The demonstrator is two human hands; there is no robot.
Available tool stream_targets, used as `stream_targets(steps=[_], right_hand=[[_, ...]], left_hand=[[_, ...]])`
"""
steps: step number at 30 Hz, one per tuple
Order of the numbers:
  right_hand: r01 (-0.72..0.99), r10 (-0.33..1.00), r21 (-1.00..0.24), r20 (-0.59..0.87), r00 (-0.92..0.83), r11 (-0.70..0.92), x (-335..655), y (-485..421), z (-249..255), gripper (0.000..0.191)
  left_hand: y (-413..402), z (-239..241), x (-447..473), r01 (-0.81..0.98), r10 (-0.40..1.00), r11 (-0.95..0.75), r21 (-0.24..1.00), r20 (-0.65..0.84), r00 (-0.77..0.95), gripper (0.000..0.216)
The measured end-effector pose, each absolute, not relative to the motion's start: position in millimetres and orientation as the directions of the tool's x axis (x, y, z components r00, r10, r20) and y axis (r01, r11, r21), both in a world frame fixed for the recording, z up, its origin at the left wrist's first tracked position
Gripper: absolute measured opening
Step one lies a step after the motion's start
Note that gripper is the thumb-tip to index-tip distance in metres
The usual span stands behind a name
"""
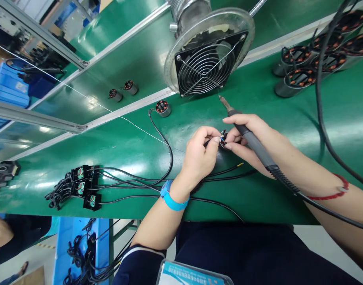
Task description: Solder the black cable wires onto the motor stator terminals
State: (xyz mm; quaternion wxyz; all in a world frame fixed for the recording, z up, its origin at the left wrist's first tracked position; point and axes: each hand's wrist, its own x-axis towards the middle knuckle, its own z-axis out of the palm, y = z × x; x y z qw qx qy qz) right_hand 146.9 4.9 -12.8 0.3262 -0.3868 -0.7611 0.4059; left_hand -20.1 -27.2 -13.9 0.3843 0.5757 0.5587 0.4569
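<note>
Below the ring-wired fan [205, 75]: small round part [224, 141], mostly hidden by fingers.
Left hand [200, 150]: pinching thin wires [222, 138] at the part, exact contact unclear.
Right hand [260, 128]: thumb and fingertip pinching the part; matte-black soldering iron [252, 143] across the hand, tapered metal tip.
Right edge: smooth grey cylinders [288, 89] with coppery coils, one cut off.

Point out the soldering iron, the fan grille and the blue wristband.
Soldering iron [256, 145]: head view, on its dark handle.
Fan grille [204, 74]: head view, at its centre.
Blue wristband [174, 203]: head view, on its strap.
</note>
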Motion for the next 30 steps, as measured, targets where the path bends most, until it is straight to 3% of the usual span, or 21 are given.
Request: stream_targets(steps=[8, 20, 30], right_hand=[[0.344, 0.796, -0.803, 0.245, -0.553, 0.486, 147.3, 13.3, -20.5, 0.036], [0.479, 0.893, -0.771, 0.254, -0.372, 0.419, 136.6, -17.5, -6.9, 0.042], [0.433, 0.905, -0.8, 0.316, -0.284, 0.415, 135.8, -11.6, -13.8, 0.039]], left_hand=[[-26.2, -10.5, -26.4, 0.27, 0.99, -0.139, 0.953, 0.141, 0.01, 0.007], [-24.7, -9.6, -25.3, 0.276, 0.998, -0.048, 0.96, 0.059, -0.031, 0.008], [-22.8, -10.6, -28.2, 0.212, 1.0, -0.015, 0.977, 0.02, -0.023, 0.009]])
